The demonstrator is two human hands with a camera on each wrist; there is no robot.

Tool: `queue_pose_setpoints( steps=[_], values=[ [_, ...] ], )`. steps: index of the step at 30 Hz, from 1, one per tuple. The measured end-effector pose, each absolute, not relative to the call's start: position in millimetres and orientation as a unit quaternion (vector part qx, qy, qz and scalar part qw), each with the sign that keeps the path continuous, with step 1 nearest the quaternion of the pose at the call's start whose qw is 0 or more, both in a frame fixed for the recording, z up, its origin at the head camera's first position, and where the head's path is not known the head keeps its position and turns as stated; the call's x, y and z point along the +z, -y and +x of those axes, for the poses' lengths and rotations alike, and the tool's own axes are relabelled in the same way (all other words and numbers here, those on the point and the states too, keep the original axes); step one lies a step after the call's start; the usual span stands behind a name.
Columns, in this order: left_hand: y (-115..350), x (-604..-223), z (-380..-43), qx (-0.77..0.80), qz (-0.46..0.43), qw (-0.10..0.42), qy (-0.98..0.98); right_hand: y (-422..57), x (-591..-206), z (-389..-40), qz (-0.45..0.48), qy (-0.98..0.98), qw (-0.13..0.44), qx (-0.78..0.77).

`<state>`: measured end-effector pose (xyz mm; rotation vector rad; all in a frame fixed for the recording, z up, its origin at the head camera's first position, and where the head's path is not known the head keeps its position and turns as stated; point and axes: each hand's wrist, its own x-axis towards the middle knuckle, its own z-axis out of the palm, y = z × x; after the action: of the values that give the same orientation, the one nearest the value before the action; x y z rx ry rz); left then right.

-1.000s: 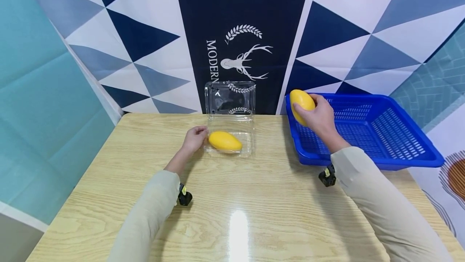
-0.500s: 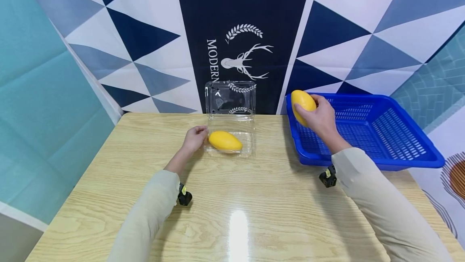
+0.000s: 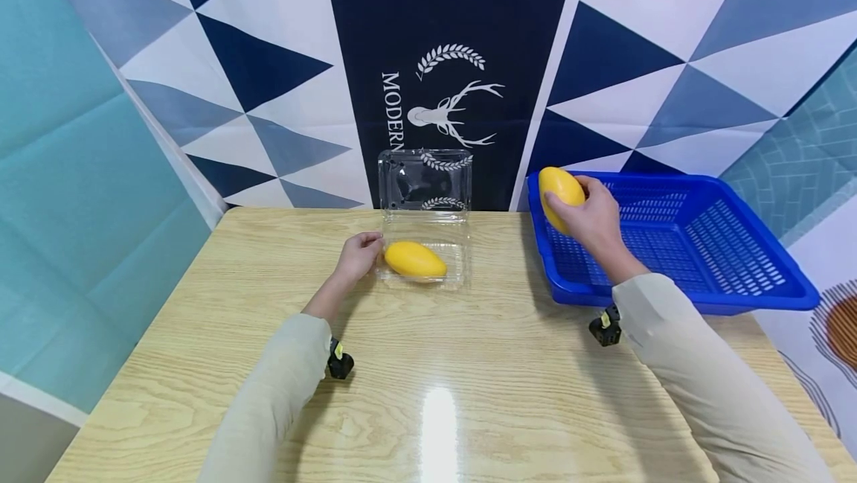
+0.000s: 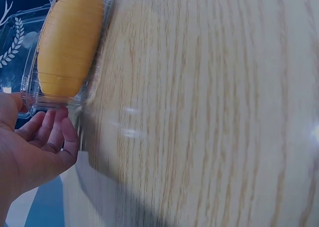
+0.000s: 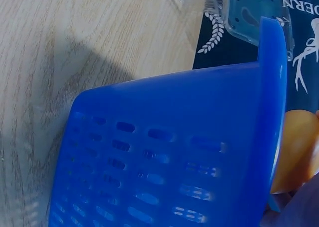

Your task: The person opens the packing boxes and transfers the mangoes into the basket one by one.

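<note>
1. Clear plastic forms the hinged clamshell box [image 3: 457, 269] on the counter [image 3: 402, 349]; its lid [image 3: 425, 179] stands upright before the patterned backdrop [image 3: 445, 21], and its base holds one yellow mango [image 3: 413, 259] lying on its side.
2. The blue basket [image 3: 710, 251], with slotted walls, sits at the right of the counter, well apart from the clamshell box.
3. Both hands are occupied. The left hand [image 3: 359, 255] pinches the left edge of the clamshell box, beside the mango's end. The right hand [image 3: 595, 216] grips a second mango [image 3: 559, 184], tilted, by the basket's left end.
4. In the right wrist view the basket's wall hides part of the second mango, and the frame cuts off the right hand in the lower corner; whether that mango touches the rim I cannot tell. In the left wrist view the lid runs out of frame.
5. The right forearm crosses in front of the basket's near rim, covering some slots. Each pale sleeve [image 3: 277, 375] ends near a small black wrist camera [image 3: 340, 361].
6. The backdrop carries blue and white triangles, a deer head and the word "MODERN"; a teal cloth [image 3: 80, 193] hangs at the left.
</note>
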<state>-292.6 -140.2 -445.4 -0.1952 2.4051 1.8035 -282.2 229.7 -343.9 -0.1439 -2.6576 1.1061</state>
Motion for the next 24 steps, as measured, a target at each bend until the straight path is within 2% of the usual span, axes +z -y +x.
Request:
queue_pose_setpoints(
  steps=[24],
  values=[
    [138.5, -444.5, -293.2, 0.594, -0.068, 0.060, -0.799, -236.6, -347.4, -280.1, -0.059, 0.915, 0.126, 0.378]
  ],
)
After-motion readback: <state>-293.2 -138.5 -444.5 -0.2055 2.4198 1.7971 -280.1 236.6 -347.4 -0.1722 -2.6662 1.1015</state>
